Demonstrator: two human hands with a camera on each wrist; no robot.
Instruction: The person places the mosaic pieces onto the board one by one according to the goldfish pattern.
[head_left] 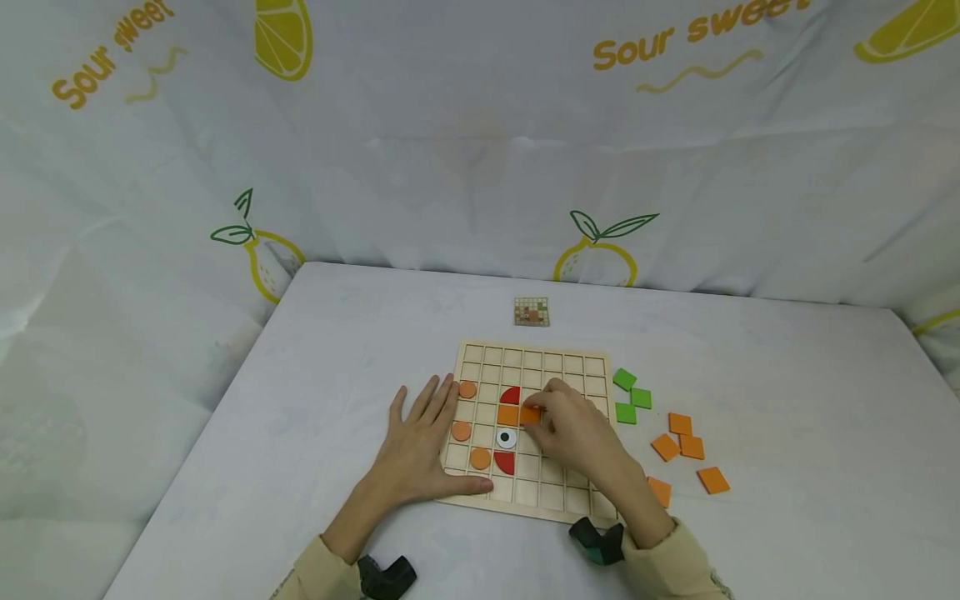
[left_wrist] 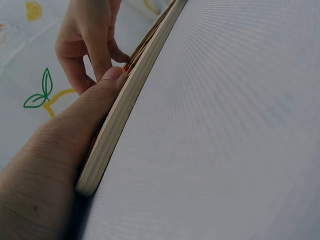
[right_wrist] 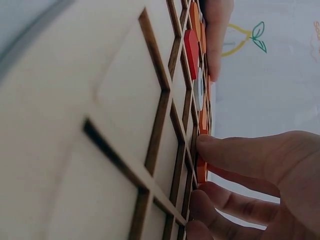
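Note:
A wooden grid board (head_left: 527, 493) lies on the table under both hands. My left hand (head_left: 415, 454) rests at its left edge with fingers spread, the thumb along the front edge. Thumb and fingers of my right hand (head_left: 573, 429) pinch an orange square tile (head_left: 531, 415) at a cell right of another orange square (head_left: 507, 415). In the same column sit a red quarter-round piece (head_left: 510, 395), a white eye disc (head_left: 506, 437) and a second red piece (head_left: 505, 462). Orange discs (head_left: 461, 431) lie in cells near the left hand.
Loose orange tiles (head_left: 692, 447) and green tiles (head_left: 626, 413) lie right of the board. Behind it is a small pattern card (head_left: 532, 312). A white lemon-print cloth (head_left: 450, 167) hangs behind the table. Dark straps (head_left: 597, 542) sit at the wrists.

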